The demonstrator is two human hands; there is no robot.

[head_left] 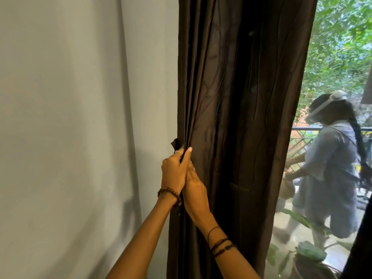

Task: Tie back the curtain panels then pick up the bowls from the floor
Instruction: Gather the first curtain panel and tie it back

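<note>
A dark brown curtain panel (241,97) hangs gathered in folds beside the window, its left edge against the wall. My left hand (174,170) grips the bunched left edge of the curtain, fingers curled round the folds. A small dark piece of fabric, perhaps a tie-back end (174,144), sticks out just above its fingers. My right hand (194,188) lies pressed against my left hand, and its fingertips are hidden in the folds. No bowls are in view.
A plain pale wall (80,117) fills the left half. On the right is window glass (332,67) showing trees, a railing and a reflected person. Green plant leaves (308,254) stand at the lower right.
</note>
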